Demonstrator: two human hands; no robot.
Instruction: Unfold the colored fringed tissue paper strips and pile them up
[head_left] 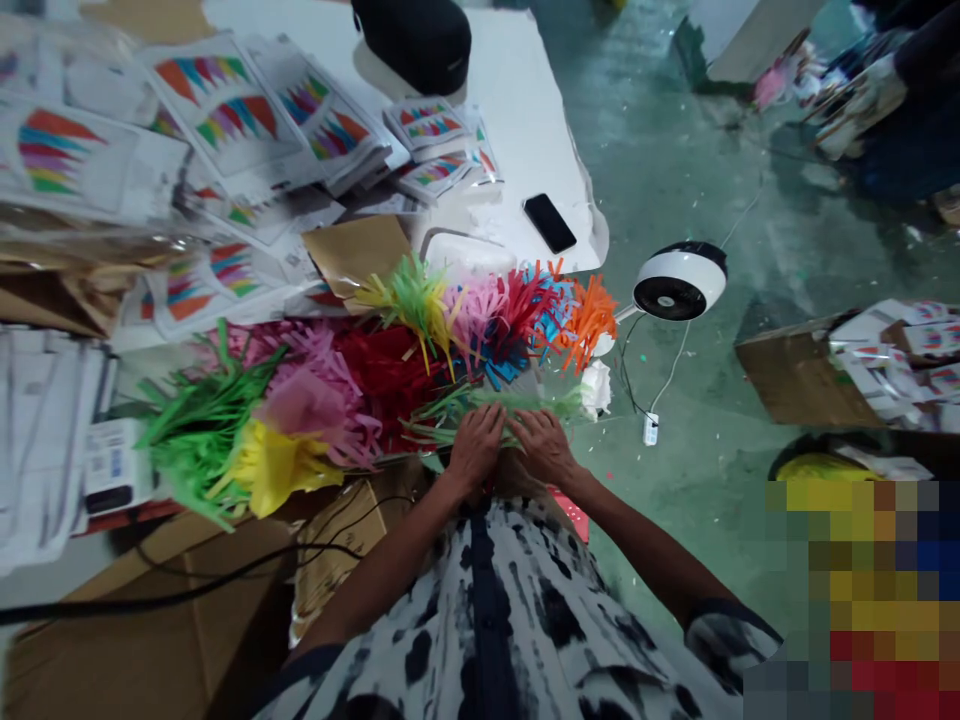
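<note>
A sheet of light green fringed tissue paper (442,415) lies along the table's near edge, its cut strips spreading left and its other end reaching right. On its middle rests my left hand (478,445), fingers stretched over the paper and thumb not clearly visible. Close beside it, my right hand (541,442) lies with fingers spread on the same paper. Just beyond the hands is a row of bunched tissue tassels (506,310) in green, yellow, pink, red, blue and orange. Left of them are piled green fringed paper (202,425), pink paper (307,400), yellow paper (277,470) and red fringe (390,370).
Printed packets (225,110) cover the table's far left. A phone (550,222) and black case (420,45) lie on the white tabletop (517,90). To the right stand a fan (679,282), a power strip (651,429) on the floor and a packed carton (810,365).
</note>
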